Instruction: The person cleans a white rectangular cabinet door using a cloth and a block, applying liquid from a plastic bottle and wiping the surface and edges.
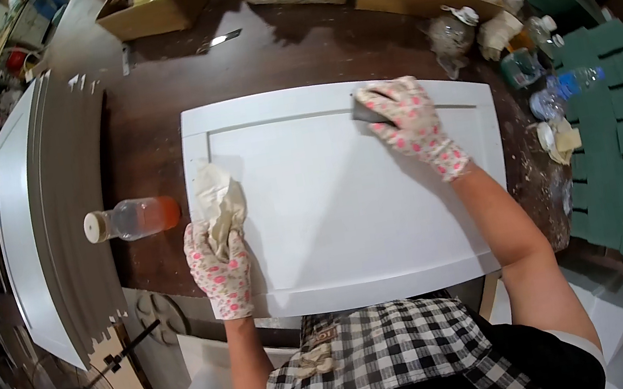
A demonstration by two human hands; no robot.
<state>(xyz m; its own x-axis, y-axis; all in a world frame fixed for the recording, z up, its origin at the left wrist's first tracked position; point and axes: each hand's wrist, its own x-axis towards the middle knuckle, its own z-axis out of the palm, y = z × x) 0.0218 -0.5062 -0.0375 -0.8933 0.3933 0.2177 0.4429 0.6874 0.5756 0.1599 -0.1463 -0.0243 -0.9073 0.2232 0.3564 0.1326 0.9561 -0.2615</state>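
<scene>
A white framed cabinet door panel (329, 200) lies flat on the dark brown table. My left hand (220, 278), in a floral glove, rests at the panel's left edge. Its fingers are closed around a crumpled off-white cloth (218, 193), which spreads over the left frame strip. My right hand (407, 118), gloved alike, is at the far frame strip, right of the middle. It grips a dark grey sanding block (370, 113) pressed against the panel's far edge; part of the block is hidden under the fingers.
A plastic bottle with orange liquid (142, 218) lies left of the panel. Beyond it stands a stack of panels (73, 208). Cardboard boxes (161, 15) line the far side. Clear bottles (549, 101) and green slabs (616, 138) are at the right. A metal blade (225, 37) lies farther back.
</scene>
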